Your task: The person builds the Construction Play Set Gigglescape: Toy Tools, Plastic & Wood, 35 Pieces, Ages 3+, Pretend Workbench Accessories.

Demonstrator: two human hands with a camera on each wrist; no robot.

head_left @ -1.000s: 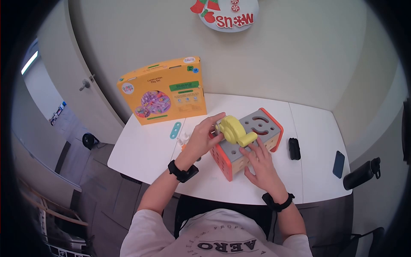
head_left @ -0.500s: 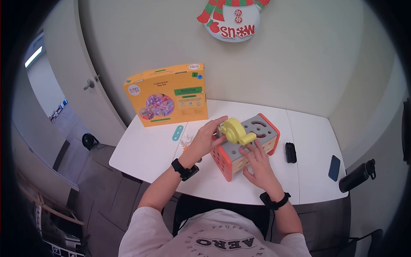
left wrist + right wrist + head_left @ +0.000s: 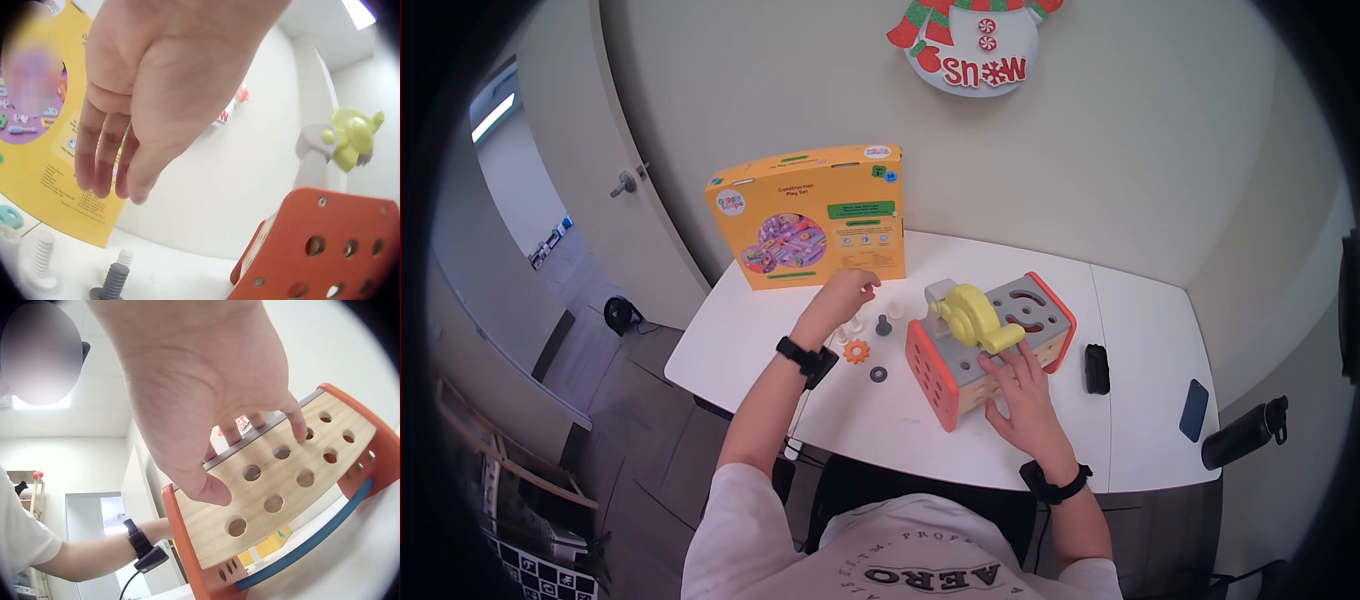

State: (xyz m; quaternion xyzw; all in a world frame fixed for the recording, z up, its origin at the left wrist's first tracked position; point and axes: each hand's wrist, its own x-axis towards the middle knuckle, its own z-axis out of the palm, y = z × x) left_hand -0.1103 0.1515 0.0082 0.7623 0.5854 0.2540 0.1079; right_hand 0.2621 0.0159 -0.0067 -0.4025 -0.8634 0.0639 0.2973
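A toy workbench (image 3: 935,375) has a grey top, orange-red end panels and pale wood sides with holes. On its top stands a yellow toy piece (image 3: 971,315) with a round body and stub handle, joined to a grey bracket (image 3: 938,292). My right hand (image 3: 1018,385) rests on the bench's near edge, fingertips by the yellow handle and thumb against the wood side (image 3: 275,475). My left hand (image 3: 840,303) hovers over the loose parts, fingers loosely bent, palm empty. Below it are a grey toy screw (image 3: 114,281) and several white screws (image 3: 44,253).
An orange gear (image 3: 856,351) and a grey ring (image 3: 878,374) lie left of the bench. Behind the left hand stands a yellow box (image 3: 750,205), with a teal strip (image 3: 9,215) near it. At right are a black case (image 3: 1097,369), a phone (image 3: 1193,411) and a black bottle (image 3: 1245,435).
My left hand has let go of the yellow piece and its grey bracket and moved left, over the loose parts. My right hand stays on the bench.
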